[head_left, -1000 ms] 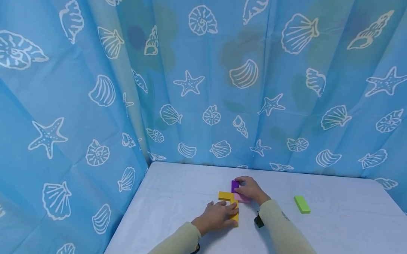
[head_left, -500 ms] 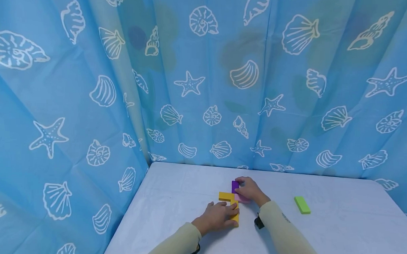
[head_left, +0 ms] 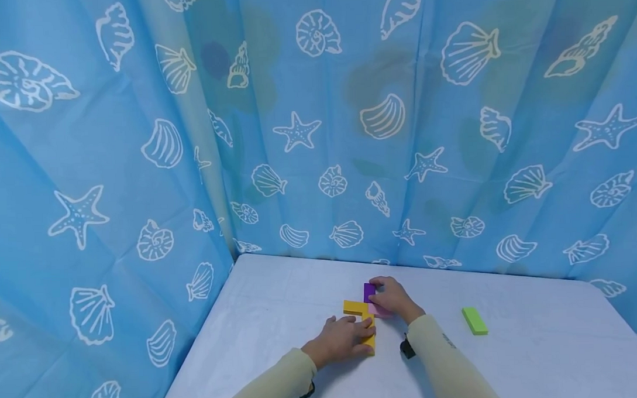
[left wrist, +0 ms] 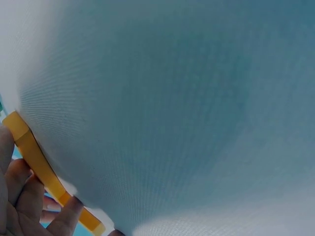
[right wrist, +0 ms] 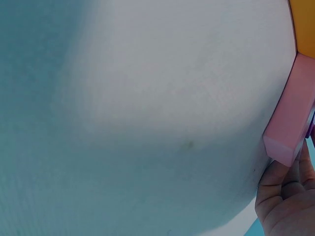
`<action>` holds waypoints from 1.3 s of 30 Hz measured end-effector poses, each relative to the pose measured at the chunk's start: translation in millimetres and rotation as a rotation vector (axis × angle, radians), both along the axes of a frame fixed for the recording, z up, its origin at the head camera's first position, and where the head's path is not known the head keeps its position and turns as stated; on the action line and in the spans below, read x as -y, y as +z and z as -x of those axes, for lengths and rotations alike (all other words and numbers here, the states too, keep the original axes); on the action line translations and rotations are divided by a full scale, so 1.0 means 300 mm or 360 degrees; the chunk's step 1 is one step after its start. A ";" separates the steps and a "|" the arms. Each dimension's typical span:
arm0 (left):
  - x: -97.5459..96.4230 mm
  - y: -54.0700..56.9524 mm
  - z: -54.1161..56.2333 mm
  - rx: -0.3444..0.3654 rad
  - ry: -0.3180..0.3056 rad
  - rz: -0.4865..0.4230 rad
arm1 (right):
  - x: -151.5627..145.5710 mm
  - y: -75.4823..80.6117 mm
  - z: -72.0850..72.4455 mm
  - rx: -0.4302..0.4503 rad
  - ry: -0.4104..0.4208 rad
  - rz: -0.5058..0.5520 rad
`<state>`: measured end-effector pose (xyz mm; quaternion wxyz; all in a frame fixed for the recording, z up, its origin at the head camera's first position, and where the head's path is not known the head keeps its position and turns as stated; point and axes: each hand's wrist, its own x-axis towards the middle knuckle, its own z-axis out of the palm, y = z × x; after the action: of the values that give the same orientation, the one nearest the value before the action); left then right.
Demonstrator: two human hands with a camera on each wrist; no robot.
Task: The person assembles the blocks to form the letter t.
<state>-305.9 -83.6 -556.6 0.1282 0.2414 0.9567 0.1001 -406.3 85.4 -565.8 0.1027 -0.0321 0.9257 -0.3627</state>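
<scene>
Flat blocks lie edge to edge on the table in the head view. One yellow block [head_left: 355, 307] lies crosswise, and a second yellow block [head_left: 372, 342] runs toward the person. My left hand [head_left: 339, 340] grips that second one, thumb at its near end and fingers across its top, hiding part of it. A purple block [head_left: 368, 291] points to the back, between the forefinger and thumb of my right hand [head_left: 398, 300]. Beneath that hand, a pink block [head_left: 377, 310] extends to the right, partly covered. In the right wrist view, fingers sit by the pink block's [right wrist: 293, 110] end.
A lime green block [head_left: 475, 320] lies apart on the right of the white-covered table [head_left: 539, 332]. Blue curtains [head_left: 317, 164] printed with seashells and starfish hang behind the table and along its left side.
</scene>
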 end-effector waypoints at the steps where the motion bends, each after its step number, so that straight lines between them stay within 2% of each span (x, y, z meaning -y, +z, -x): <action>1: 0.000 0.000 0.000 0.0002 0.0004 -0.0001 | -0.001 0.000 0.000 0.0000 0.0004 0.0000; 15: 0.000 0.002 0.004 -0.0003 -0.0017 0.0013 | -0.005 0.003 0.011 0.0013 -0.0001 -0.0014; 24: 0.001 -0.005 0.004 0.0007 0.0017 -0.0022 | -0.002 0.025 -0.019 0.0008 0.0031 -0.0042; 31: 0.003 -0.002 0.003 0.0004 0.0010 -0.0022 | 0.006 0.033 -0.026 -0.0020 0.0035 -0.0087; 39: 0.002 0.000 0.000 0.0012 0.0014 -0.0024 | -0.001 0.029 -0.028 -0.0004 0.0027 -0.0060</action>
<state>-305.9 -84.1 -556.6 0.1294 0.2377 0.9565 0.1088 -398.0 85.8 -557.1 0.1051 -0.0384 0.9322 -0.3443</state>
